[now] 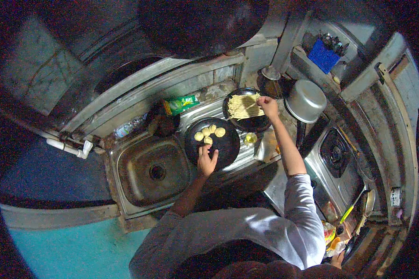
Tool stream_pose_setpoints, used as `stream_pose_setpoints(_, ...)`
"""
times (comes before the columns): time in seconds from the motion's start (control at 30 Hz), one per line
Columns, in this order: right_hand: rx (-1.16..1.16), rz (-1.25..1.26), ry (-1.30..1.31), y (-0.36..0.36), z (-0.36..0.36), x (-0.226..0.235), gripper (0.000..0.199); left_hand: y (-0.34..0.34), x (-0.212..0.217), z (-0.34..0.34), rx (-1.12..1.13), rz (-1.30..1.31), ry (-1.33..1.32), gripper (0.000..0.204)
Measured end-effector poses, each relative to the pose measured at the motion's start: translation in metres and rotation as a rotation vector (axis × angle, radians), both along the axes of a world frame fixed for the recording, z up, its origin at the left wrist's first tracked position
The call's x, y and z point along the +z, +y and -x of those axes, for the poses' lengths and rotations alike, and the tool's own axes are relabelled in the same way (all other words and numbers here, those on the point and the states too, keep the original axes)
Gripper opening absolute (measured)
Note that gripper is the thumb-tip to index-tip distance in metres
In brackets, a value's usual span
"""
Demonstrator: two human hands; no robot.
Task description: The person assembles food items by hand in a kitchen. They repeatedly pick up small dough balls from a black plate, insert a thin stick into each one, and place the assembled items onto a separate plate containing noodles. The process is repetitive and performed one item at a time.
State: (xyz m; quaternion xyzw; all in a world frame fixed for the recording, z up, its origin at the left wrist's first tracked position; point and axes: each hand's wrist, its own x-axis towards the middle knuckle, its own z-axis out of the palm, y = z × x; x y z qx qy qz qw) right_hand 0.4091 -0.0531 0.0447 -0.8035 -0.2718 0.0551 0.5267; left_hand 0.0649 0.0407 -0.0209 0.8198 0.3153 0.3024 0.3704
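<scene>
On a steel counter just right of the sink point(153, 172), the left hand point(206, 160) rests open-fingered on a dark plate point(226, 148) of peeled potatoes point(208, 132). Beyond that plate, the right hand point(268, 106) pinches pale strips point(243, 106) on a second dark plate point(256, 123); a gas stove point(335, 160) stands further right.

- A small home kitchen is shown, seen from above.
- A stainless steel sink point(153, 171) with a drain is set into a metal counter point(209, 114) at the centre left of the frame.
- A gas stove point(336, 156) with a burner is seen at the right.
- An upturned steel pot point(306, 100) is placed at the upper right, beside a rack of utensils point(330, 44).
- Two dark plates are laid on the draining board at the centre: one with pale dough pieces point(208, 132), one with yellow strips of food point(244, 106).
- A white pipe point(72, 149) is fixed at the left, by worn, stained walls.
</scene>
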Motion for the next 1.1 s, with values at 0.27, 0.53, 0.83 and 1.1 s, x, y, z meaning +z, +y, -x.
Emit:
stream_pose_setpoints(0.27, -0.31, 0.788, -0.267, -0.061, -0.073, -0.114, 0.03, 0.004, -0.021, -0.011, -0.085, -0.027, -0.113, 0.039)
stream_pose_setpoints(0.53, -0.347, 0.951, -0.331, -0.062, -0.06, -0.08, 0.029, 0.005, -0.04, -0.015, -0.056, -0.092, -0.2, 0.038)
stream_pose_setpoints(0.83, -0.269, 0.753, -0.454, -0.055, -0.053, -0.076, 0.024, 0.008, -0.029, -0.012, -0.063, -0.038, -0.185, 0.028)
stream_pose_setpoints(1.1, 0.543, 0.224, -0.018, 0.008, 0.166, -0.041, 0.012, 0.062, -0.104, 0.006, 0.238, 0.424, -0.67, 0.037)
